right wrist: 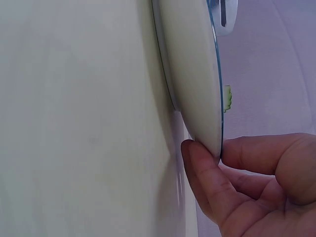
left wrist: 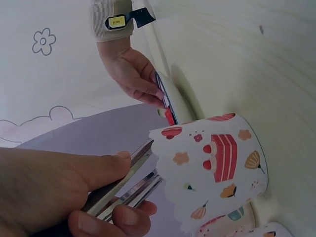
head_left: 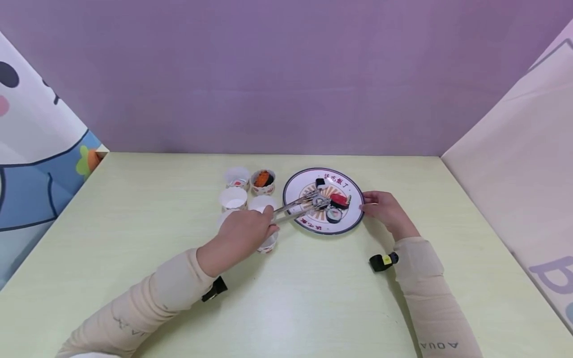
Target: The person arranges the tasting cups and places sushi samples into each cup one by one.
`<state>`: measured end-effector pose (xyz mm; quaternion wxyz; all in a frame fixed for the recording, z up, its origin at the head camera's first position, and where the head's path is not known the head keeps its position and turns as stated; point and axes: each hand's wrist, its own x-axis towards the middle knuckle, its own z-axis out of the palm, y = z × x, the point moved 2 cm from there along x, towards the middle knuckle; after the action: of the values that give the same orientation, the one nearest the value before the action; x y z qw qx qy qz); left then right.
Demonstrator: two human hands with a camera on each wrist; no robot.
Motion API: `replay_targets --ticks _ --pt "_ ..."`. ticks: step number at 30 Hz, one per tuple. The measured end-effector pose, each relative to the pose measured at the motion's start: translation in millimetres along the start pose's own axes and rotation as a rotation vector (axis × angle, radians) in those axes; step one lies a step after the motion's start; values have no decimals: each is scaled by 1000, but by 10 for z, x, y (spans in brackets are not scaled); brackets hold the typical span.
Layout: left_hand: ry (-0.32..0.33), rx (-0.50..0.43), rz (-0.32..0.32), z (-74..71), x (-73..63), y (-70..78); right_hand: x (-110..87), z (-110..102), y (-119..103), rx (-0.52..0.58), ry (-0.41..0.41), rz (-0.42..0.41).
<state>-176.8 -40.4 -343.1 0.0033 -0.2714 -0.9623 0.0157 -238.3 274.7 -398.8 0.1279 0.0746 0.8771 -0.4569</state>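
My left hand (head_left: 243, 233) grips metal tongs (head_left: 293, 203), seen close up in the left wrist view. The tong tips reach over a round white plate (head_left: 293, 191) with a dark blue rim, around or against a sushi roll near its middle; whether they pinch it I cannot tell. Also on the plate lie a red-topped sushi (head_left: 340, 200), a round sushi roll (head_left: 334, 215) and a small black-and-white sushi piece (head_left: 320, 183). At the plate's right edge, my right hand (head_left: 387, 211) pinches the rim between thumb and fingers, clearly visible in the right wrist view.
Several white paper cups (head_left: 233, 198) with printed patterns stand left of the plate, partly under my left hand. The back cup (head_left: 263, 188) holds an orange-topped sushi (head_left: 263, 178). A purple backdrop (head_left: 286, 79) rises behind the pale table (head_left: 304, 298).
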Motion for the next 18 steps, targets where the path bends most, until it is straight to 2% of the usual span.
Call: replay_targets --ticks 12,18 --pt "16 8 -41 -57 -111 -134 -22 2 -14 18 0 6" --pt "86 -35 -58 -81 -170 -195 -16 1 -4 16 9 -10"
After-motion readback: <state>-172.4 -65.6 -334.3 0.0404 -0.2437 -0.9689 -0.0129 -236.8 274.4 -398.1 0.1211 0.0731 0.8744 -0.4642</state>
